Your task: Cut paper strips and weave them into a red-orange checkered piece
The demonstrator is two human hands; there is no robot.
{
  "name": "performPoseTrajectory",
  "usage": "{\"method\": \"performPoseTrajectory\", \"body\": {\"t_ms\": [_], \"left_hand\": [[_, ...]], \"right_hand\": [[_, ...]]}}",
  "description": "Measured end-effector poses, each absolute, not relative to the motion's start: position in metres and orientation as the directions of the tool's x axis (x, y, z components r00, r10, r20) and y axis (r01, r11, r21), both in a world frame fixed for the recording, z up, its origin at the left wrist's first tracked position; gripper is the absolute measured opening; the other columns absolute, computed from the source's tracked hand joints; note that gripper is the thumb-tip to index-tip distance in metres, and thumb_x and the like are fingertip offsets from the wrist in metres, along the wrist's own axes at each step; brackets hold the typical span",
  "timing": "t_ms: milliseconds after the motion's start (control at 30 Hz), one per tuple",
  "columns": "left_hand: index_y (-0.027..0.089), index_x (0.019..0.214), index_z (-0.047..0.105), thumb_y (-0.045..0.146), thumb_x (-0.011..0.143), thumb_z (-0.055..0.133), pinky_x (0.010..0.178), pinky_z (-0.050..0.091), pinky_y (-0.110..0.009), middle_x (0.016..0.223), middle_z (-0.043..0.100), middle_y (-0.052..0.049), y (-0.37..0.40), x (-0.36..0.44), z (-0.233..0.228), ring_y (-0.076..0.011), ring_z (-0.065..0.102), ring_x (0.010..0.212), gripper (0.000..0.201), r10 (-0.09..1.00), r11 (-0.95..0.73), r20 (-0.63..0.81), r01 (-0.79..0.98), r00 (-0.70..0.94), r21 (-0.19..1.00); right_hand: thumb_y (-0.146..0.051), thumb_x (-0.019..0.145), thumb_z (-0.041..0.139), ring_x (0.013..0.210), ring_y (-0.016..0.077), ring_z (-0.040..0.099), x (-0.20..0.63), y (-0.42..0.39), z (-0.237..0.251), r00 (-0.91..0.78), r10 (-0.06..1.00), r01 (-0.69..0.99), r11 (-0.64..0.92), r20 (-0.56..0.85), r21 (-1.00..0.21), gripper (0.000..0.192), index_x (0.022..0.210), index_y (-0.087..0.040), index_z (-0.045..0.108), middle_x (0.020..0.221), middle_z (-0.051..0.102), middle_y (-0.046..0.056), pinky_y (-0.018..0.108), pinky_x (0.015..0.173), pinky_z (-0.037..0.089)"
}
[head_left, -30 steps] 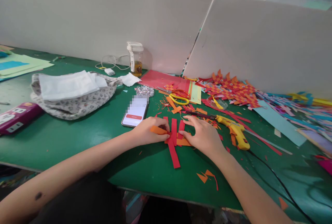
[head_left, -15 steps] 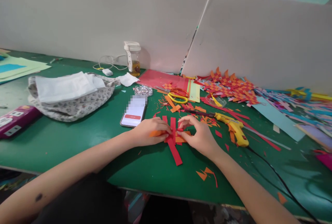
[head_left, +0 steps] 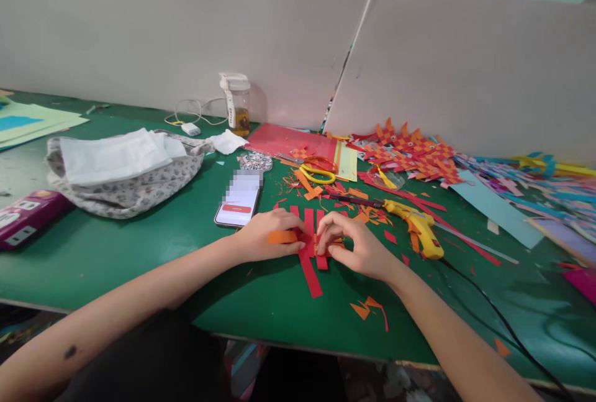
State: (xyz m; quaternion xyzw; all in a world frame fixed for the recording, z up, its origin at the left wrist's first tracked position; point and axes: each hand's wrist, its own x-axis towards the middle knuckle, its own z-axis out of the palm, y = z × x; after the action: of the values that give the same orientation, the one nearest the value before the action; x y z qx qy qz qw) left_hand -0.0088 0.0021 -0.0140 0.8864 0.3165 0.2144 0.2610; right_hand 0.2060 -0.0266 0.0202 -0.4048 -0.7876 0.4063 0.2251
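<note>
The left hand [head_left: 266, 237], palm down with fingers curled, pins an orange strip [head_left: 282, 237] whose inner end it hides, while the right hand [head_left: 356, 245] pinches the red strips [head_left: 309, 246] crossing it, fingertips masking the weave, on the green table [head_left: 139, 253] near a glue gun [head_left: 416, 228].

The phone [head_left: 238, 201] screen's upper part is blurred, unreadable.
</note>
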Motion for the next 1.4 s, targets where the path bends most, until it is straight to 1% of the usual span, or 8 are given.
{"method": "performPoseTrajectory", "body": {"t_ms": [167,300,400,533,733,1033,1233,1400], "left_hand": [[0.022,0.102,0.05,0.039,0.069,0.065,0.07,0.046,-0.029,0.102,0.056,-0.003,0.001,-0.006,-0.019,-0.0169,0.056,0.086,0.04,0.781,-0.573,0.238,0.512,0.577,0.64],[0.021,0.112,0.041,0.039,0.067,0.067,0.059,0.043,-0.026,0.084,0.055,0.001,0.001,-0.004,-0.021,-0.0136,0.054,0.07,0.055,0.811,-0.515,0.21,0.495,0.546,0.7],[0.022,0.116,0.037,0.034,0.069,0.066,0.059,0.043,-0.025,0.078,0.056,0.003,0.001,-0.004,-0.021,-0.0116,0.054,0.066,0.056,0.8,-0.49,0.174,0.459,0.574,0.741],[0.023,0.117,0.036,0.032,0.07,0.065,0.062,0.045,-0.025,0.084,0.062,0.002,0.0,-0.004,-0.02,-0.0117,0.057,0.068,0.056,0.794,-0.479,0.157,0.445,0.588,0.757],[0.024,0.105,0.05,0.033,0.071,0.063,0.065,0.045,-0.026,0.087,0.068,0.002,-0.001,-0.005,-0.017,-0.0133,0.06,0.073,0.038,0.779,-0.516,0.154,0.482,0.608,0.707],[0.02,0.1,0.056,0.011,0.068,0.047,0.068,0.046,-0.027,0.088,0.066,-0.001,-0.001,-0.01,-0.006,-0.0149,0.06,0.076,0.035,0.736,-0.547,0.131,0.468,0.665,0.694],[0.019,0.097,0.052,0.025,0.072,0.055,0.063,0.045,-0.027,0.081,0.064,-0.001,-0.001,-0.009,-0.011,-0.0158,0.059,0.073,0.025,0.772,-0.53,0.144,0.503,0.619,0.683],[0.021,0.119,0.039,0.026,0.072,0.06,0.057,0.046,-0.025,0.089,0.061,-0.003,0.002,-0.005,-0.021,-0.0125,0.058,0.066,0.052,0.83,-0.452,0.139,0.507,0.54,0.734]], "right_hand": [[-0.002,0.066,0.041,0.068,0.0142,0.065,0.207,-0.028,0.019,-0.582,0.813,0.497,0.392,0.038,-0.774,0.026,0.081,-0.022,0.047,0.07,0.069,-0.003,0.029,0.071,0.049],[-0.003,0.064,0.04,0.067,0.013,0.065,0.209,-0.029,0.019,-0.607,0.792,0.555,0.481,0.066,-0.678,0.022,0.069,-0.022,0.05,0.068,0.068,-0.004,0.026,0.069,0.048],[-0.004,0.063,0.04,0.062,0.0125,0.063,0.21,-0.029,0.019,-0.609,0.788,0.586,0.523,0.089,-0.619,0.021,0.065,-0.022,0.051,0.066,0.068,-0.004,0.024,0.062,0.048],[-0.002,0.063,0.039,0.065,0.0136,0.063,0.21,-0.029,0.021,-0.624,0.776,0.538,0.512,0.092,-0.669,0.022,0.065,-0.022,0.049,0.067,0.068,-0.003,0.025,0.062,0.048],[-0.005,0.066,0.04,0.068,0.0153,0.065,0.21,-0.03,0.021,-0.608,0.788,0.492,0.467,0.094,-0.735,0.018,0.065,-0.022,0.046,0.068,0.068,-0.001,0.027,0.063,0.049],[-0.007,0.066,0.044,0.072,0.0175,0.066,0.213,-0.024,0.012,-0.381,0.843,0.48,0.532,0.381,-0.697,0.015,0.069,-0.021,0.048,0.076,0.069,0.003,0.031,0.068,0.051],[-0.009,0.069,0.046,0.099,0.0212,0.061,0.209,-0.019,0.008,-0.107,0.886,0.565,0.427,0.45,-0.706,0.024,0.088,-0.022,0.052,0.102,0.066,0.006,0.034,0.076,0.052],[-0.014,0.071,0.049,0.097,0.0217,0.06,0.211,-0.015,0.006,-0.081,0.858,0.622,0.442,0.508,-0.647,0.02,0.088,-0.023,0.052,0.1,0.064,0.006,0.036,0.076,0.051]]}}
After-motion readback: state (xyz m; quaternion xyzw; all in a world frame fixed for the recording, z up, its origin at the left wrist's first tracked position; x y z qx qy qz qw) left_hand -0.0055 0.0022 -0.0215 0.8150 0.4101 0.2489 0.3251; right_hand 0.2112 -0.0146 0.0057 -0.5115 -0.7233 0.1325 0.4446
